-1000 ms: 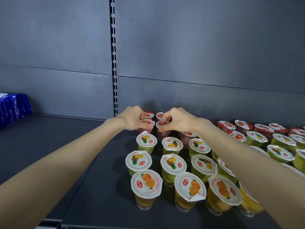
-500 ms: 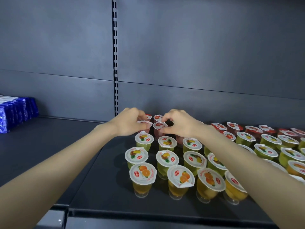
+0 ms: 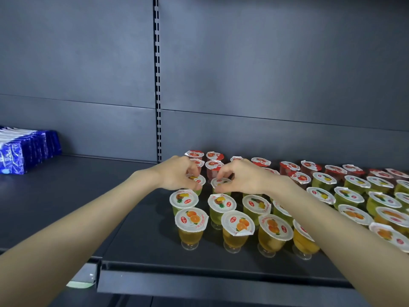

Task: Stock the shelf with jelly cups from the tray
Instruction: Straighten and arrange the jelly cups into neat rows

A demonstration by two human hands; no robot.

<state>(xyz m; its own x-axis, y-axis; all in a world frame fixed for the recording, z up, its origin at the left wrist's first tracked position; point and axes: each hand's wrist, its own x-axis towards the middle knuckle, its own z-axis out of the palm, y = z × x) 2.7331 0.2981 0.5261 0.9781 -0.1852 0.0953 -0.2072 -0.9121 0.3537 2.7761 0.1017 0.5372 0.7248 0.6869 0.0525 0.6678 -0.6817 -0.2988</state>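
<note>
Shiny blue foil packets [image 3: 26,149]: far left on the dark grey metal shelf [image 3: 141,244].
Your left hand [image 3: 177,175]: fingers pinch green foil-lidded jelly cup [image 3: 198,181] beneath.
Your right hand [image 3: 243,177]: pinches neighbouring green jelly cup [image 3: 220,182], third row.

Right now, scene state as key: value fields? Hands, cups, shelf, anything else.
left hand: pinches the lid rim of the left green cup
right hand: pinches the lid rim of the right green cup, next to it
cup layout: upright rows; orange cups in front, green in the middle, red cups at the back
shelf: dark, cups on its right part
other stock: blue packets at far left
</note>
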